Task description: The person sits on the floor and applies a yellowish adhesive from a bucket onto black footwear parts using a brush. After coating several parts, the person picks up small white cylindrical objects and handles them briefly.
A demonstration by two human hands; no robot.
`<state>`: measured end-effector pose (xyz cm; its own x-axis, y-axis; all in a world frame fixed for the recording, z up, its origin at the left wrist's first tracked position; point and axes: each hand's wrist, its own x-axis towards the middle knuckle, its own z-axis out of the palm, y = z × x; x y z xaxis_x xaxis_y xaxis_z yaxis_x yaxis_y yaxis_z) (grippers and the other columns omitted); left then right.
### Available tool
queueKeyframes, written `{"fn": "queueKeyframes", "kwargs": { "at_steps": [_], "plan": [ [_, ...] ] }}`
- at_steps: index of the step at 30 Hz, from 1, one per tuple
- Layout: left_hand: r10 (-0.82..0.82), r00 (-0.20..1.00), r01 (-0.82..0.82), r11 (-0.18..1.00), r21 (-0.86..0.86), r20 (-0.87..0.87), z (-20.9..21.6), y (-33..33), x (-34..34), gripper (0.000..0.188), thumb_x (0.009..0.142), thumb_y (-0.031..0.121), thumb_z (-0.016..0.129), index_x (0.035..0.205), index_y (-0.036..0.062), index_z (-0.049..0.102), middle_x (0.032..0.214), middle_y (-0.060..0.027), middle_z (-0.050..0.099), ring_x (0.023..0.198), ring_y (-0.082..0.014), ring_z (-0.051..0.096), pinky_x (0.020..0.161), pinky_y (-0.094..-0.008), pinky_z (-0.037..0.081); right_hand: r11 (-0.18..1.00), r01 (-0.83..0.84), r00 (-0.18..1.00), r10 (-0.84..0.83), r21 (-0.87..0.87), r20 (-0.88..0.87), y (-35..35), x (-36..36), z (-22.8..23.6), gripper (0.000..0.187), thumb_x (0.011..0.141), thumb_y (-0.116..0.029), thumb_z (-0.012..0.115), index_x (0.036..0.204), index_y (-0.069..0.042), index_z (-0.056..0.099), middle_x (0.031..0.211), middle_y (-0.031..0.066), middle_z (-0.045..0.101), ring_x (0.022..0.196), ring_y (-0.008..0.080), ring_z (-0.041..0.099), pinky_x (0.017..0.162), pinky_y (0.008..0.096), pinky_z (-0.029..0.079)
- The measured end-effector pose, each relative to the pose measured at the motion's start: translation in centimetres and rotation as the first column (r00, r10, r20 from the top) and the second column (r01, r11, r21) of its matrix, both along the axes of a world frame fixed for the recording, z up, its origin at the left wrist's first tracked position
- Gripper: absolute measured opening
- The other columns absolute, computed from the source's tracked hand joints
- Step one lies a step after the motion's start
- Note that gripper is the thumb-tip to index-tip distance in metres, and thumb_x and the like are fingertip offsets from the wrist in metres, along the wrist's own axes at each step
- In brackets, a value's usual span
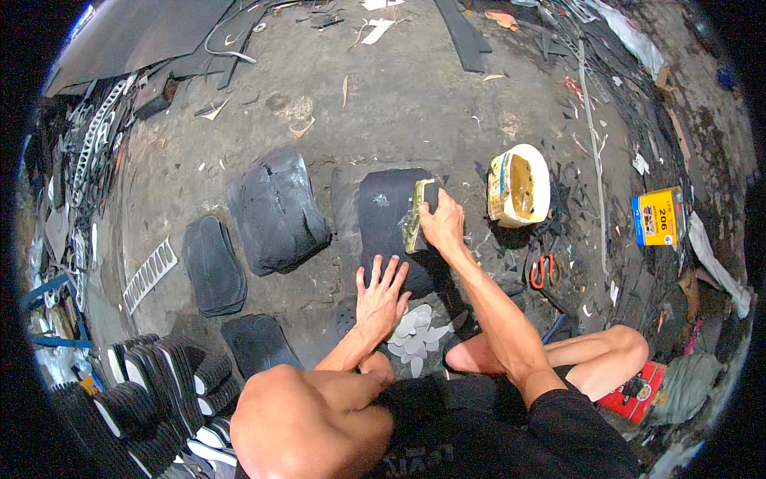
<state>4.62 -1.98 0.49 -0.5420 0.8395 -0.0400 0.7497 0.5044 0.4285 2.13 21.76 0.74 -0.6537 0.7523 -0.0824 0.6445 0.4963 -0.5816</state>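
A dark sheet piece (pixel 381 219), shaped like an insole, lies on the floor in front of me. My left hand (pixel 381 302) rests on its near part, fingers spread and flat. My right hand (pixel 444 223) is closed around a glue spreader (pixel 416 217), a long dark piece crusted with yellowish glue. The spreader lies along the sheet's right side, touching it as far as I can see. To the right stands a white tub (pixel 544 188) with amber glue inside. Several pale oval pieces (pixel 416 335) are heaped close to my left hand.
Left of the sheet sit a big dark lump (pixel 275 211) and dark insole-shaped pieces (pixel 214 267). Stacked soles (pixel 171 383) fill the lower left. Red-handled scissors (pixel 545 273) lie below the tub. A yellow-and-blue box (pixel 658 218) is farther right. Scraps line both sides.
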Motion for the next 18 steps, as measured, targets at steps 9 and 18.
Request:
{"fn": "queueKeyframes", "kwargs": {
  "at_steps": [9,18],
  "plan": [
    [-0.045,0.996,0.048,0.998,-0.042,0.082,1.4,0.6,-1.1,0.080,0.091,0.036,0.076,0.161,0.0162,0.043,0.168,-0.0086,0.037,0.153,-0.0405,0.032,0.120,-0.0682,0.021,0.890,-0.448,0.889,0.433,0.083,0.151,5.1,-6.0,2.6,0.046,0.084,-0.017,0.069,0.130,-0.016,0.073,0.112,0.0189,0.076,0.109,0.0419,0.069,0.093,0.0566,0.055],
    [-0.001,0.996,0.007,0.997,-0.072,0.093,0.8,0.0,-0.7,0.085,0.089,0.036,0.077,0.163,0.0200,0.038,0.172,-0.0066,0.031,0.155,-0.0406,0.028,0.120,-0.0701,0.019,0.095,-0.971,0.141,0.969,0.220,0.204,5.4,-6.3,4.0,0.048,0.074,-0.004,0.069,0.110,-0.035,0.079,0.112,-0.0057,0.075,0.116,0.0220,0.062,0.097,0.0460,0.045]
  ]
}}
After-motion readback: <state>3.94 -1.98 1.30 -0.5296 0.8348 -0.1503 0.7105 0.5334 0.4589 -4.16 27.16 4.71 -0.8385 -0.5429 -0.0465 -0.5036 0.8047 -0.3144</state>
